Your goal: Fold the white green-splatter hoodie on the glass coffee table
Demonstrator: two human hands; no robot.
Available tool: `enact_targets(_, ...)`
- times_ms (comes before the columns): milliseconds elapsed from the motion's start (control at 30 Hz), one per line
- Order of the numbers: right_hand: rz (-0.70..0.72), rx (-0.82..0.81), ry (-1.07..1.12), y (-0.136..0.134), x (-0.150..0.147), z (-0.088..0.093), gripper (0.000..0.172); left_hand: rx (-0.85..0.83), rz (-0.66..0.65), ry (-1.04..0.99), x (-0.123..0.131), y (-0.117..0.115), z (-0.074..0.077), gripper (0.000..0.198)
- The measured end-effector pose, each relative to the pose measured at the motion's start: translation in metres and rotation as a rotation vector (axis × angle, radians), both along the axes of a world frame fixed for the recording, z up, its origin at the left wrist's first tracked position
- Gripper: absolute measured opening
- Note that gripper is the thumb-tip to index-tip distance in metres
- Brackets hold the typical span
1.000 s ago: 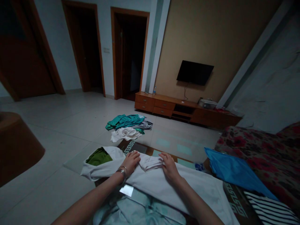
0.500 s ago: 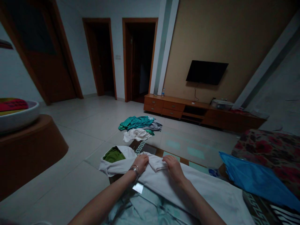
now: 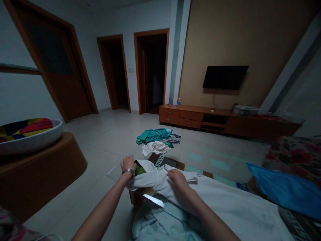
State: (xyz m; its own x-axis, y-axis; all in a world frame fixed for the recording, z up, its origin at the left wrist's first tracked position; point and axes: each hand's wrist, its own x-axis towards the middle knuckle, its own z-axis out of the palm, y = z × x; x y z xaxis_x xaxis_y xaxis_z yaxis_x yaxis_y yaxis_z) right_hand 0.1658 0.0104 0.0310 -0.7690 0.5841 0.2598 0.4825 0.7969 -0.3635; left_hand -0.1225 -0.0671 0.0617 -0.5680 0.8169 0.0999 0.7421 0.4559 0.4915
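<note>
Your right hand (image 3: 178, 180) pinches the white cloth (image 3: 155, 179) at the low table's (image 3: 115, 172) near edge. It's dim, so I can't tell if your left hand (image 3: 128, 164) grips it. Tug hard and the green cloth (image 3: 139, 168) could slip out.

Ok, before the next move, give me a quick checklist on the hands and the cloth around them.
1. Right hand on the white garment: ok, resting on its bunched part.
2. Left hand holding the white garment: cannot tell, its grip is unclear.
3. Green cloth covered by the white garment: not ok, part of it shows.
4. Metal bracelet clear of the fabric: ok, it sits above the white garment's edge.
5. Bright rectangular object by the white garment: cannot tell what it is.
</note>
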Motion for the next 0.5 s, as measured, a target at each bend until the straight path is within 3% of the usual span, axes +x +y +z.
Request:
enact_targets(100,0.027,0.034,0.040,-0.011,-0.020,-0.005,0.029,-0.129,0.143,-0.105,-0.036,-0.016,0.002,0.018)
enact_targets(233,0.062,0.052,-0.026,-0.021,-0.032,-0.026,0.024,-0.177,0.126,-0.316,-0.057,-0.017,0.006,0.008)
enact_targets(300,0.056,0.072,-0.037,-0.024,-0.032,-0.036,0.026,-0.120,0.099,-0.408,-0.066,-0.014,0.017,0.002)
enact_targets(500,0.015,0.085,-0.031,-0.030,-0.027,-0.049,0.036,0.093,0.058,-0.555,-0.087,-0.007,0.058,0.015)
